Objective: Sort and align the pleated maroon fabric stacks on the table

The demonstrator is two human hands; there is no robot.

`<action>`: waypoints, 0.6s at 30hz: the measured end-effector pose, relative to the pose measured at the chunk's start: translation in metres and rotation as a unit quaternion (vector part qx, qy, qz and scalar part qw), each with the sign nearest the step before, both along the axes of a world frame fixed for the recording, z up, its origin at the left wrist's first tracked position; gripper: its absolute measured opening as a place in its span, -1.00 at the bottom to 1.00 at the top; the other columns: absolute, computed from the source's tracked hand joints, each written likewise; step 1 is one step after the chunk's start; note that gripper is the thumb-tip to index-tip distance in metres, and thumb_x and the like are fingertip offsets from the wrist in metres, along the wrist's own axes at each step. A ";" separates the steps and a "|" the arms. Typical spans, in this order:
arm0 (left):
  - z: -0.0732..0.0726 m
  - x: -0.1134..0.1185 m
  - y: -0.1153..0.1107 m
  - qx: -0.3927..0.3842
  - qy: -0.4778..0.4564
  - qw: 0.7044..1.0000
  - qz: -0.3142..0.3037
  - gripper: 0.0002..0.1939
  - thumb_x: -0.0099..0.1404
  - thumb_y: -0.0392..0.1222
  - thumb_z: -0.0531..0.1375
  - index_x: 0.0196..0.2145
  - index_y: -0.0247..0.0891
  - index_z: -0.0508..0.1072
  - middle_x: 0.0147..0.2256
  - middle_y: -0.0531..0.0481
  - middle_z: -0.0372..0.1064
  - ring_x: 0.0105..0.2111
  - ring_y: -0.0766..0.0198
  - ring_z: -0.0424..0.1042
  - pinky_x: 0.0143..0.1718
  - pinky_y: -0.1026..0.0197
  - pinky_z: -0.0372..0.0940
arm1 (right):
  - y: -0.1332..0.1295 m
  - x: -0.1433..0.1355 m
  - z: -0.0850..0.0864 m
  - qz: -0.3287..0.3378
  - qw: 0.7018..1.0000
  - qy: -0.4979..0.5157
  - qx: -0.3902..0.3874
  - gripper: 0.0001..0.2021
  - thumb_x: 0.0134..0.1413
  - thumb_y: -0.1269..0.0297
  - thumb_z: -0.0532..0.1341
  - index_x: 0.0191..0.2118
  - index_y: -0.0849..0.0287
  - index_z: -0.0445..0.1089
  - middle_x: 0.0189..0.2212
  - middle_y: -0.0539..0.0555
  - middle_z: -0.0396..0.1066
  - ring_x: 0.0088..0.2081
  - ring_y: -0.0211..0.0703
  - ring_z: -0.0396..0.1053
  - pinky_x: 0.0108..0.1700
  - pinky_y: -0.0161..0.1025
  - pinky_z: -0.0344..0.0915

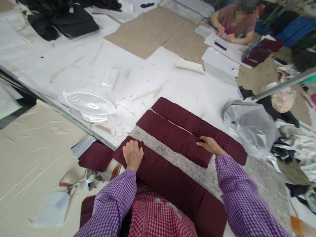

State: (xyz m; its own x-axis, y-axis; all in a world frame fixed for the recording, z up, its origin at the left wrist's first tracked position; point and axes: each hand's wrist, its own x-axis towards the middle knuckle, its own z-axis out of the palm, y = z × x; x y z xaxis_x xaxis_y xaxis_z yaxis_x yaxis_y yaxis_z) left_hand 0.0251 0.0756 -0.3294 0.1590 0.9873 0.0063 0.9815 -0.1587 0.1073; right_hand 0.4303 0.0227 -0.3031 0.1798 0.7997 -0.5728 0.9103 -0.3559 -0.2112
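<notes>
Three long rows of overlapping maroon fabric pieces lie side by side on the table. My left hand (133,154) has its fingers curled onto the left end of the nearest row (173,180), gripping a piece there. Over the right part of the middle row (171,137) is my right hand (210,145), its fingers apart and fingertips touching the cloth. Behind it runs the far row (197,125). A grey speckled surface (164,150) shows between the nearest and middle rows.
A white fan (90,103) stands left of the rows. A clear plastic bag (254,125) and scraps (296,148) lie at right. Maroon pieces (97,155) sit at left. Across the table, a person (237,24) works beside a maroon stack (259,51).
</notes>
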 end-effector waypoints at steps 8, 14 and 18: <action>0.001 0.000 -0.001 0.001 0.004 1.000 0.003 -0.90 0.20 -0.16 0.09 -0.33 -0.22 0.30 -0.31 -0.13 0.32 -0.23 0.00 0.27 -0.22 0.02 0.11 | -0.001 -0.007 0.000 0.000 0.999 -0.046 0.002 -0.76 0.21 0.18 0.15 -0.10 0.21 0.37 -0.14 0.09 0.42 -0.16 -0.14 0.41 -0.11 -0.07 0.37; 0.000 0.001 -0.001 -0.002 0.002 1.000 0.006 -0.89 0.19 -0.16 0.09 -0.32 -0.21 0.31 -0.30 -0.15 0.33 -0.22 -0.01 0.27 -0.22 0.01 0.11 | -0.006 -0.023 0.007 -0.011 0.996 -0.090 0.011 -0.73 0.22 0.16 0.13 -0.06 0.20 0.35 -0.16 0.09 0.42 -0.20 -0.16 0.42 -0.15 -0.09 0.38; 0.001 0.001 -0.001 -0.004 0.003 1.000 0.006 -0.89 0.19 -0.16 0.09 -0.31 -0.22 0.32 -0.30 -0.16 0.34 -0.21 -0.02 0.28 -0.22 0.01 0.12 | -0.005 -0.028 0.010 -0.013 0.994 -0.108 0.012 -0.73 0.22 0.16 0.14 -0.07 0.21 0.35 -0.17 0.09 0.42 -0.22 -0.16 0.41 -0.16 -0.10 0.38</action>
